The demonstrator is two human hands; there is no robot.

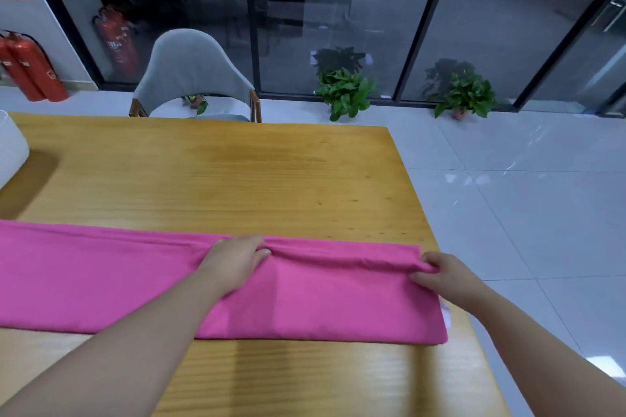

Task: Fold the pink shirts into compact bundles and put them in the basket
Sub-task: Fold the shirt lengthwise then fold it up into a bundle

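A pink shirt (101, 278) lies folded into a long flat band across the wooden table (237, 173), running off the left edge of the view. My left hand (233, 261) pinches the shirt's far edge near the middle, and a small ridge of cloth rises there. My right hand (443, 276) pinches the same far edge at the shirt's right end, close to the table's right edge. A white basket (12, 149) shows partly at the far left of the table.
A grey chair (194, 74) stands behind the table's far edge. Two potted plants (345, 91) sit on the tiled floor by the glass wall. Red fire extinguishers (30, 68) stand at the left. The table's right edge drops to the floor just beyond my right hand.
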